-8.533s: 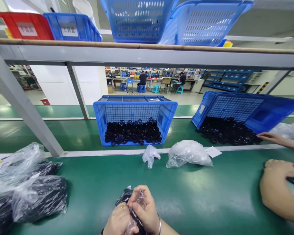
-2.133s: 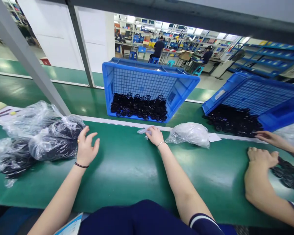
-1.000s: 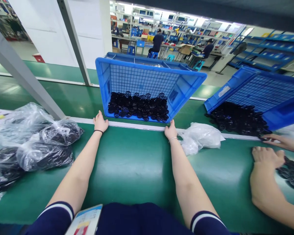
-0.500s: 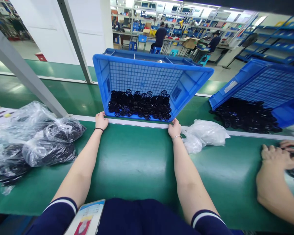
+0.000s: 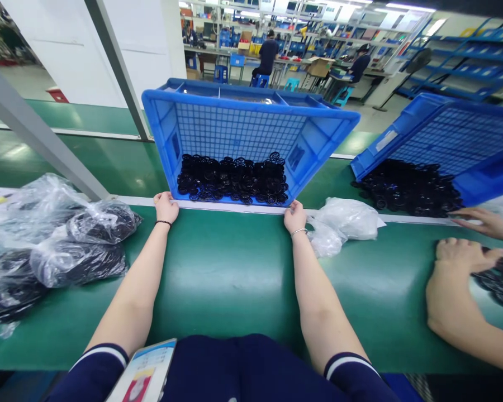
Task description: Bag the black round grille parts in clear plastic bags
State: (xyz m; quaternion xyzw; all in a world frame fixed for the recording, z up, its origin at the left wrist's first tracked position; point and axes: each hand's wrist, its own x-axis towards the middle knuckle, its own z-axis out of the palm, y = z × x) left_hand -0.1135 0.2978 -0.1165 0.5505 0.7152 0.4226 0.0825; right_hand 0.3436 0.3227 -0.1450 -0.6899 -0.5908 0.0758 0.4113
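A large blue crate (image 5: 243, 103) stands tilted with its open side toward me, and many black ring-shaped parts (image 5: 235, 180) lie piled along its lower side. My left hand (image 5: 166, 207) is closed on the crate's lower left corner, with a dark band on the wrist. At the lower right corner my right hand (image 5: 295, 216) grips the crate too, its fingers partly hidden behind the edge. A crumpled clear plastic bag (image 5: 347, 219) lies just right of my right hand.
Knotted plastic bags of black parts (image 5: 81, 248) lie at the left beside a grey post (image 5: 42, 131). On the right, a second blue crate (image 5: 473, 139) holds black parts, and another person's hands (image 5: 465, 255) work near a black pile.
The view has shifted slightly. The blue crate is tipped a little more, and its black parts have settled lower. At the right, one of the other person's hands has moved toward the second crate.
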